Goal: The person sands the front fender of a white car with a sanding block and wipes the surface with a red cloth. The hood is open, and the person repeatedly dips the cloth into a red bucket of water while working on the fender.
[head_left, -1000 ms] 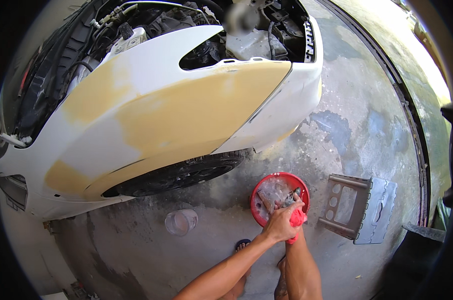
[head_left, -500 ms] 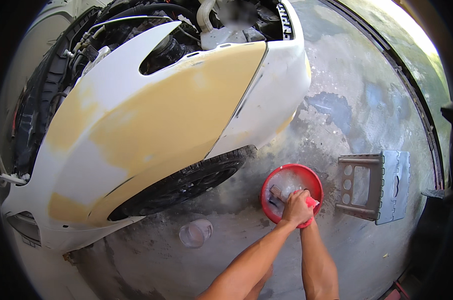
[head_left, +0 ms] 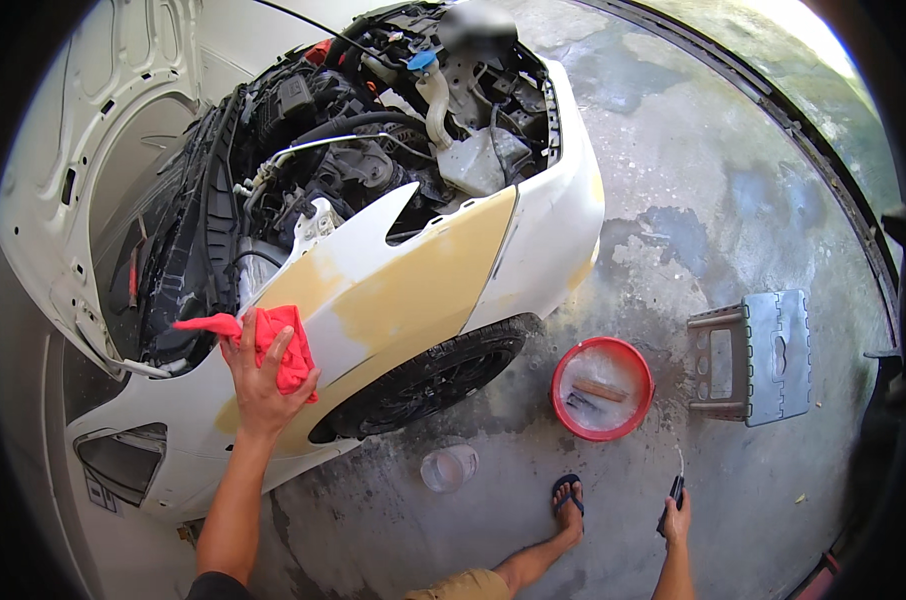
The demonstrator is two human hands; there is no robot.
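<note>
"One red cloth (head_left: 276, 320) is bunched under your left hand (head_left: 265, 392), over the car's fender (head_left: 418, 285)."

"And your grip on it?"

"Your palm covers it, fingers spread, with a pointed corner trailing past them to the left. Whether it presses on the panel, I can't tell. Well apart, your right hand (head_left: 678, 519) is curled round a slim dark object (head_left: 678, 489)."

"What do your containers hold?"

"Your red basin (head_left: 605, 436) has cloudy, whitish liquid in it, with a brown bar (head_left: 600, 390) and a darker piece (head_left: 580, 403). The clear tub (head_left: 450, 468) to its left is hard to read inside."

"And around you?"

"The fender is white with tan patches, above a black wheel (head_left: 423, 385); the engine bay (head_left: 363, 165) lies exposed. A grey folding stool (head_left: 779, 360) stands on your stained concrete floor (head_left: 518, 455), right of the basin."
</note>
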